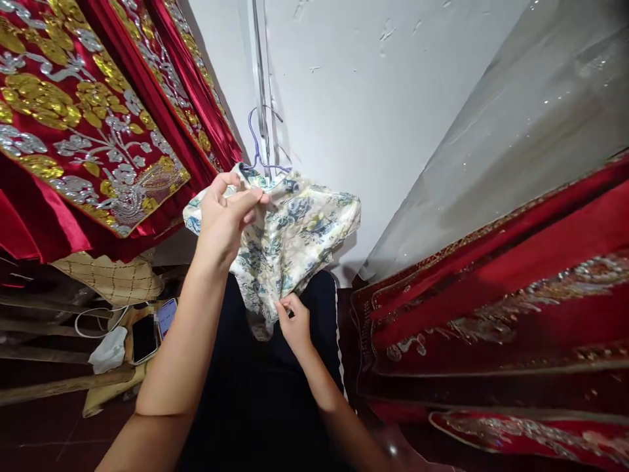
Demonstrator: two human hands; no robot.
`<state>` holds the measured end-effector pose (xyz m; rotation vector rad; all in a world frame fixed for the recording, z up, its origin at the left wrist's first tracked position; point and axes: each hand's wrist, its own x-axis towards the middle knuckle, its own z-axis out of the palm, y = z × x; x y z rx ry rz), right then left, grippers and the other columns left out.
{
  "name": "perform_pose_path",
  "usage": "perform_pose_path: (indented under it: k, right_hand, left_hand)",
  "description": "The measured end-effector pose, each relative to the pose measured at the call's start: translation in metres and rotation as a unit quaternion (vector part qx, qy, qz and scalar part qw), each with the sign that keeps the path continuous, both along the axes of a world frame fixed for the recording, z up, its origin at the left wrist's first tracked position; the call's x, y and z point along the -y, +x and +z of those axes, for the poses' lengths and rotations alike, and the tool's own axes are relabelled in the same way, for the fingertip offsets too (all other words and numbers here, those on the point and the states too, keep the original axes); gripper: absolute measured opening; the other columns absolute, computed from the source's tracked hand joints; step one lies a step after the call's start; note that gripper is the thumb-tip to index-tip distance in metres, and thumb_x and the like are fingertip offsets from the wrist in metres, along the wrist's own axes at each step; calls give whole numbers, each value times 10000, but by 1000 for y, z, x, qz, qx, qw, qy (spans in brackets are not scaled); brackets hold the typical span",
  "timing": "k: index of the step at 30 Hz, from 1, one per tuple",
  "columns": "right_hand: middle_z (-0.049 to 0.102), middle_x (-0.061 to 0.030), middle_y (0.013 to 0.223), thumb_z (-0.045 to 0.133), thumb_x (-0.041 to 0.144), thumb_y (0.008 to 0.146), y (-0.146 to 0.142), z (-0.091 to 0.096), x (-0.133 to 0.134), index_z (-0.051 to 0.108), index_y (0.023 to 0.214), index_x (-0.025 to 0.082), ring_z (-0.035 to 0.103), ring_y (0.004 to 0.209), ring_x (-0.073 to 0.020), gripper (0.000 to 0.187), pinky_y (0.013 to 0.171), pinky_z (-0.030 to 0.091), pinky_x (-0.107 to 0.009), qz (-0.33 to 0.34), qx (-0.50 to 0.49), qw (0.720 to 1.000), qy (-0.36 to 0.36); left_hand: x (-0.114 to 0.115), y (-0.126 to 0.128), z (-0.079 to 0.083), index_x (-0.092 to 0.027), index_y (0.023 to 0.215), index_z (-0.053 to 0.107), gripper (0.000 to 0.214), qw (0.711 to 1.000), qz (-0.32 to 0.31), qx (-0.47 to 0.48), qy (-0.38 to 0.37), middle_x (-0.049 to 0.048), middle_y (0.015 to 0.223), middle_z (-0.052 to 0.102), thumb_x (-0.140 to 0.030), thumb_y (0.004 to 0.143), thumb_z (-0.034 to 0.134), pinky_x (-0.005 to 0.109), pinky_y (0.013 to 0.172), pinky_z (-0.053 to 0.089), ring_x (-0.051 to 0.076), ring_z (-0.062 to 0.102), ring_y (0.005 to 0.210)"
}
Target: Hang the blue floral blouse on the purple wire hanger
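A cream floral shirt (pixel 317 219) with blue and yellow print hangs by its neck on a thin purple hanger (pixel 254 134), in front of the white wall. My left hand (pixel 223 213) is closed in a pinch on the shirt's upper front, just below the collar. Lower down, my right hand (pixel 295 321) pinches the front of the shirt near its hem, above my dark-clothed lap. Between the two hands the cloth falls in folds. My left fingertips partly cover the neckline.
Red garments with gold and silver sequins (pixel 93 111) hang close on the left. To the right are a sheer cover (pixel 491 170) and red embroidered garments (pixel 491 328). A phone (pixel 145 337), a white cable (pixel 81 324) and a crumpled tissue (pixel 109 351) lie at lower left.
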<state>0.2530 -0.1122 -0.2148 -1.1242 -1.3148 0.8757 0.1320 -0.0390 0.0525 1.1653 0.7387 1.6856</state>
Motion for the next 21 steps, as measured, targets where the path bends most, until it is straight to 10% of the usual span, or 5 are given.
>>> perform_pose_path:
  k: [4,10,14,21]
  right_hand:
    - [647,-34,749,613,379,885,7,33,-16,606,887,225,626,699,-209,154,658,515,-338,50,-37,998,-12]
    - [678,-43,876,544,358,961,19,141,-59,461,1385,267,626,687,-183,442,691,534,-346,126,-63,984,111]
    - [666,-30,832,544,374,971,16,198,-87,523,1389,273,599,638,-162,431,600,505,-310,184,-6,967,176]
    - [675,-9,744,623,313,936,1,201,-102,684,921,228,650,653,-152,106,610,504,-278,118,89,965,215]
  left_hand:
    - [12,4,-11,-218,890,519,329,997,57,-44,27,-35,685,617,-179,732,804,175,451,369,75,527,495]
    - [25,16,-25,-227,965,497,280,990,129,-58,16,-23,742,604,-200,812,730,188,559,440,119,642,680]
    - [30,16,-27,-229,934,466,198,986,135,-101,16,-26,724,583,-209,876,654,217,612,465,124,629,677]
    - [33,-21,-33,-227,890,422,203,977,95,-188,19,-14,728,562,-232,910,624,254,628,453,136,583,669]
